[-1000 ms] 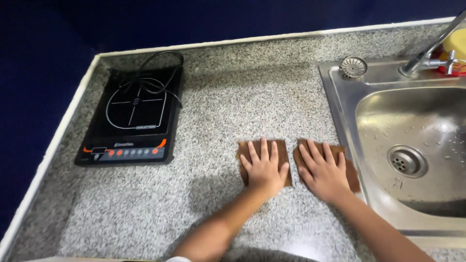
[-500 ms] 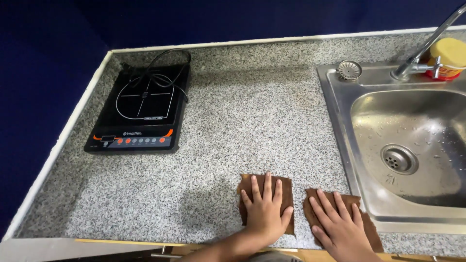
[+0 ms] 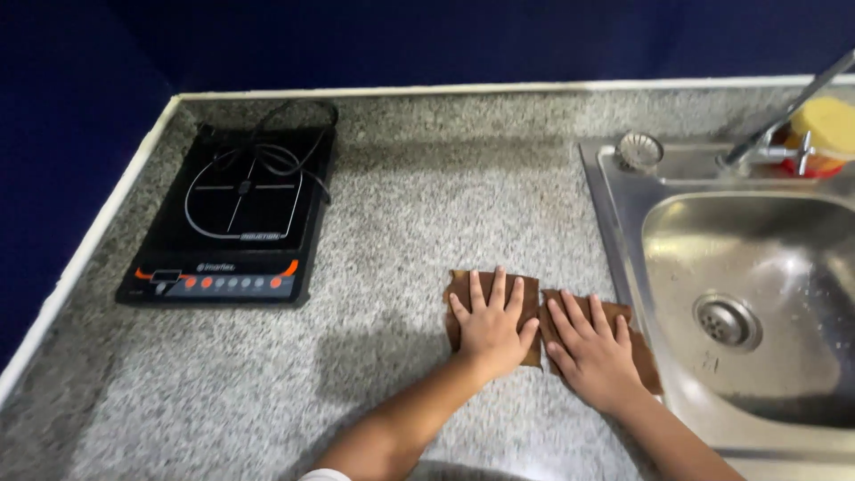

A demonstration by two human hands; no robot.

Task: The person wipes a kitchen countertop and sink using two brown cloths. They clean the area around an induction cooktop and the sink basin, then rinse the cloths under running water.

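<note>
With fingers spread flat and nothing clenched in either grip, the left hand (image 3: 488, 322) and right hand (image 3: 595, 354) press two brown cloths (image 3: 463, 294) onto the speckled counter (image 3: 401, 223) just left of the steel sink (image 3: 757, 267), apparently mid-wipe, so the next stroke calls for even downward pressure.

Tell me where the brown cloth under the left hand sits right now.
In the head view, the brown cloth lies flat on the granite counter, under the left hand, left of the sink.
</note>
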